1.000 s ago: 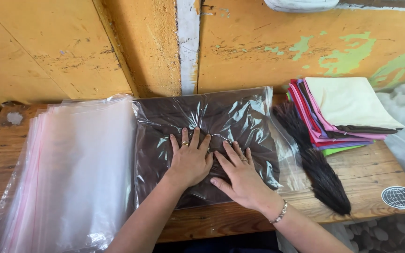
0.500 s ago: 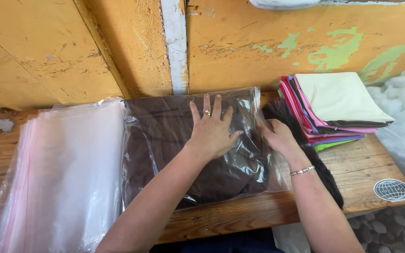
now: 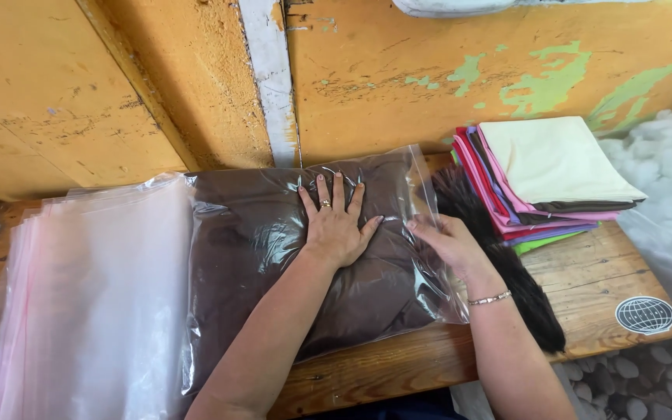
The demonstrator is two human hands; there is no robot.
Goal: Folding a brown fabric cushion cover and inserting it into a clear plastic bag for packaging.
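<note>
at the near edge, the wooden bench [image 3: 429, 362] carries everything. a dark brown cushion in a clear plastic bag [image 3: 274, 257] lies flat on it, centred between the 2 arms. the left hand [image 3: 336, 222] rests palm down on top of the bag, fingers spread flat and pressing into the plastic, a ring on 1 finger. the right hand [image 3: 449, 243], with a bracelet at the wrist, sits at the bag's right edge, its fingers curled onto the open plastic flap; whether they pinch it i cannot tell. just right of that hand a dark bristly brush [image 3: 519, 292] lies along the bench, partly under the wrist. to the left, a stack of empty clear bags [image 3: 87, 311] touches the filled bag. farther back on the right lies a pile of folded coloured fabric covers [image 3: 542, 183], cream on top, with white stuffing [image 3: 670, 187] beside it. behind all stands a worn yellow wall [image 3: 118, 85].
</note>
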